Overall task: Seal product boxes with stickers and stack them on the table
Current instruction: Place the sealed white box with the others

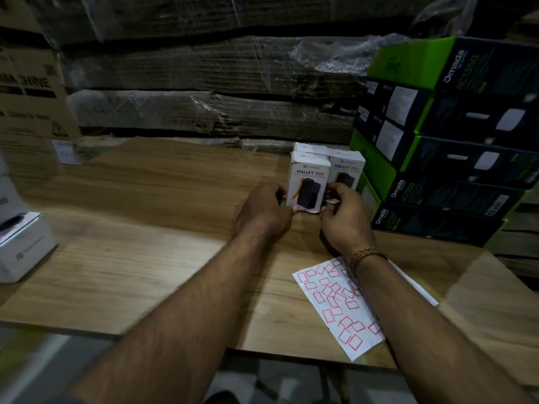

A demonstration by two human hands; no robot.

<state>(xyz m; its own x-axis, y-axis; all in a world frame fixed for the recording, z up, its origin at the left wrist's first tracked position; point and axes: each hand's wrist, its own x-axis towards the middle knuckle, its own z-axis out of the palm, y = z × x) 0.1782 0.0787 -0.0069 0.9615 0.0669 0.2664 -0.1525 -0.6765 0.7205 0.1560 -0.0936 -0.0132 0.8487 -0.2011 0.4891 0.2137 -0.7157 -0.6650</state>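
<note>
Both hands grip upright box [307, 185] | left hand [264, 211] | right hand [345, 217]

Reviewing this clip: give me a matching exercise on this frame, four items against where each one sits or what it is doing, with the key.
Items:
1. HALLEY 20K box
2. sticker sheet
3. green and black Omada boxes
4. white box

Places or states:
A. stacked at the table's right, far side
B. at the table's left edge
C. upright, a hand at each lower side
D. flat on the table under the right forearm

Pairs: 1-C, 2-D, 3-A, 4-B

The left hand and right hand flank the front box.
</note>
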